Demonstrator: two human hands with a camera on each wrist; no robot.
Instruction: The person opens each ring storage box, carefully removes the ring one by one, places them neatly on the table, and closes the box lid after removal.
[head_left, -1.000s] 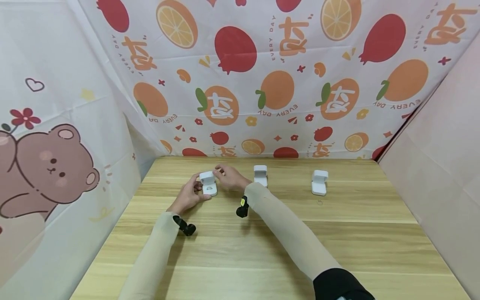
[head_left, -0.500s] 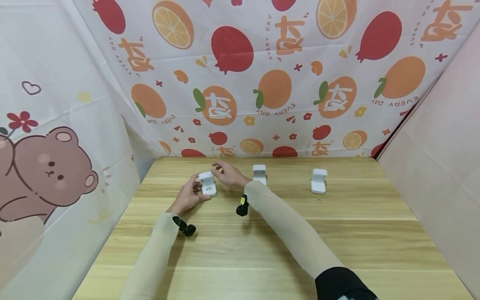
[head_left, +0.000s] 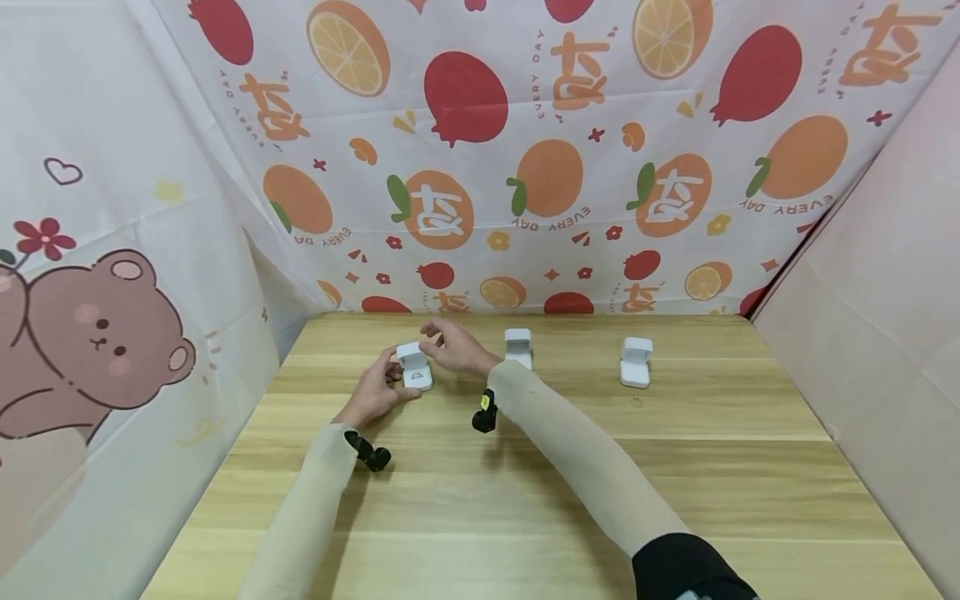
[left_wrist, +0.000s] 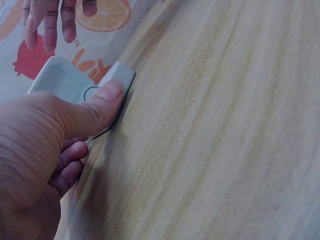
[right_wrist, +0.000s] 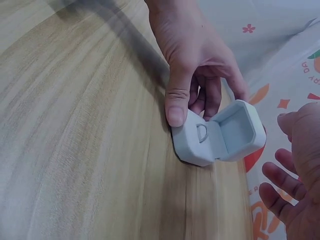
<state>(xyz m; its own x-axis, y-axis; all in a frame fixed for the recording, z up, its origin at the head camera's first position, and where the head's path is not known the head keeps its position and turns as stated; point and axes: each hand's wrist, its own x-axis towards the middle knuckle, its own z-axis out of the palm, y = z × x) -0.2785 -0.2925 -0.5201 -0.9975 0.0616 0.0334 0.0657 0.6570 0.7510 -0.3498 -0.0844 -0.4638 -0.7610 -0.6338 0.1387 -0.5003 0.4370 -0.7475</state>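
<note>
A white ring box (head_left: 415,367) stands on the table at the left with its lid up. A small ring (right_wrist: 202,133) sits upright in its base. My left hand (head_left: 375,393) grips this box, the thumb (left_wrist: 102,102) on the base's front edge and other fingers around the side and back. By the lid's right side is my right hand (head_left: 459,348), its fingers loosely bent; in the right wrist view they hold nothing and appear apart from the lid (right_wrist: 239,131).
A second open white box (head_left: 518,346) stands just beyond the right forearm, which partly hides it. Farther right is a third open white box (head_left: 635,363), with a loose ring (head_left: 637,402) on the wooden table (head_left: 525,517) before it. A fruit-print cloth (head_left: 465,100) hangs behind.
My right hand has shifted slightly up and left beside the lid, its fingers a little more spread. The left hand keeps its hold on the box.
</note>
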